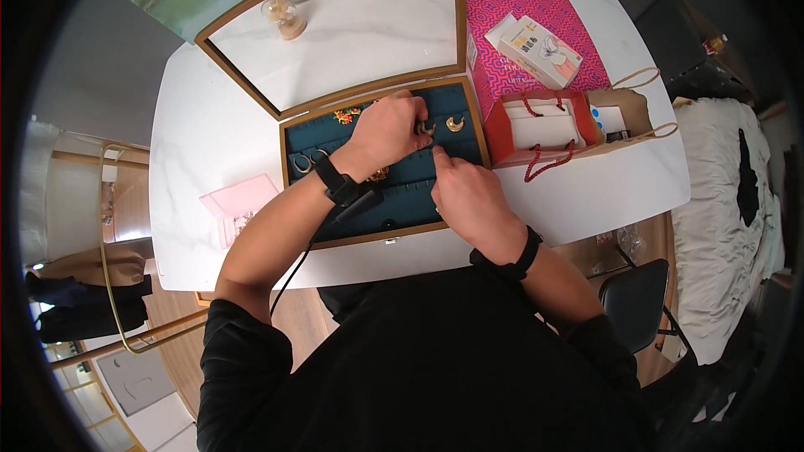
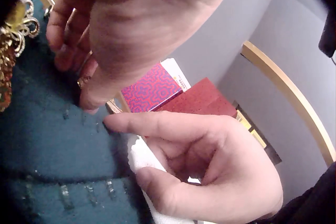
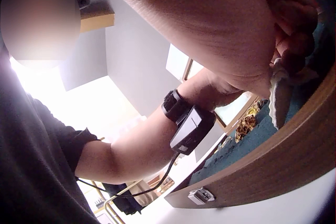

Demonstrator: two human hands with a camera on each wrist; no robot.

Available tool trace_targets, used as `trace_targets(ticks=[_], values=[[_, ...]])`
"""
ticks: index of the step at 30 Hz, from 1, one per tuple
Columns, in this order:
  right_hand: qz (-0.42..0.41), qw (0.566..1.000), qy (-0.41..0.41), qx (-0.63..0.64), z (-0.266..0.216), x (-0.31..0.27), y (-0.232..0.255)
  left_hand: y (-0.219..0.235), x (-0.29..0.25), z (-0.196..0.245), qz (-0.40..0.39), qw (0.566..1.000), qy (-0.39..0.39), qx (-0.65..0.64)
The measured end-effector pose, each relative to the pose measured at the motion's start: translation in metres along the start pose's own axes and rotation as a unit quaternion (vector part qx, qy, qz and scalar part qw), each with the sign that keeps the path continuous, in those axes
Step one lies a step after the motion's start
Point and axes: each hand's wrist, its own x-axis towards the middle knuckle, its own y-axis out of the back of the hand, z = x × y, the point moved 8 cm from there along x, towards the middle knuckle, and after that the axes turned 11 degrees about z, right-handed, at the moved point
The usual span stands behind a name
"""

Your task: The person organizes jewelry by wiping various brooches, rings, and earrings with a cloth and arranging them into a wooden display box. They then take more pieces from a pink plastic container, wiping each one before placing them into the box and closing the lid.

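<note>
In the wooden jewelry box [image 1: 484, 141], the left hand [image 1: 385, 134] bends over the dark green lining [image 1: 402, 207], its thumb and fingers pinching a small earring [image 1: 425, 129]. A gold-coloured bit of it shows beside the thumb in the left wrist view. Close on its right, the right hand [image 1: 473, 201] points its index finger at the lining near the left thumb. Its other fingers and thumb grip a white cloth [image 2: 144, 161], which also hangs below them in the right wrist view. A gold hoop earring [image 1: 455, 123] lies right of the left hand.
The box's glazed lid [image 1: 459, 17] stands raised behind. Silver hoops [image 1: 302, 162] and a red-and-gold piece [image 1: 346, 116] lie at the box's left. Right of it stand a red paper bag [image 1: 501, 130], a brown bag [image 1: 638, 113] and a white carton [image 1: 536, 50]; a pink case [image 1: 243, 198] lies left.
</note>
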Motion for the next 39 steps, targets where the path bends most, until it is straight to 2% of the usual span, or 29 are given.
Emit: trace_targets(ticks=[9, 12, 15, 17, 19, 22, 23, 28, 30, 32, 35, 36, 37, 39], values=[[-0.004, 1.000, 0.001, 0.003, -0.001, -0.001, 0.001, 0.009, 0.000, 0.001, 0.004, 1.000, 0.003, -0.007], [0.007, 1.000, 0.002, 0.013, -0.001, -0.001, 0.001, 0.012, 0.000, 0.003, 0.007, 1.000, -0.020, -0.013], [0.020, 0.999, -0.023, -0.008, 0.006, 0.001, 0.002, 0.026, -0.003, 0.005, 0.013, 0.999, -0.027, -0.030], [0.053, 0.998, -0.035, -0.023, 0.011, 0.006, 0.010, 0.043, -0.008, 0.004, 0.019, 0.999, -0.002, -0.038], [0.030, 0.998, -0.047, -0.033, 0.015, 0.011, 0.010, 0.055, -0.016, 0.000, 0.029, 0.999, -0.003, -0.046], [-0.014, 0.996, -0.070, -0.044, 0.023, 0.015, 0.000, 0.075, -0.033, -0.003, 0.050, 0.998, -0.004, -0.048], [-0.033, 0.995, -0.082, -0.046, 0.026, 0.014, -0.005, 0.083, -0.040, -0.006, 0.053, 0.997, 0.018, -0.061], [-0.031, 0.996, -0.068, -0.055, 0.026, 0.013, -0.007, 0.114, -0.078, -0.033, 0.102, 0.987, 0.076, -0.100], [-0.032, 0.996, -0.062, -0.060, 0.025, 0.014, -0.007, 0.123, -0.092, -0.042, 0.122, 0.987, 0.060, -0.086], [-0.056, 0.994, -0.075, -0.057, 0.025, 0.014, -0.007, 0.133, -0.106, -0.054, 0.159, 0.978, 0.089, -0.101], [-0.043, 0.993, -0.091, -0.066, 0.025, 0.011, -0.007, 0.139, -0.124, -0.067, 0.181, 0.969, 0.118, -0.117], [-0.005, 0.995, -0.091, -0.033, 0.028, 0.008, -0.007, 0.145, -0.137, -0.081, 0.200, 0.962, 0.143, -0.119], [-0.030, 0.996, -0.087, -0.016, 0.018, 0.007, 0.005, 0.148, -0.149, -0.085, 0.229, 0.955, 0.134, -0.134], [0.013, 0.993, -0.093, 0.069, 0.017, -0.006, 0.012, 0.149, -0.177, -0.093, 0.249, 0.949, 0.128, -0.145]])
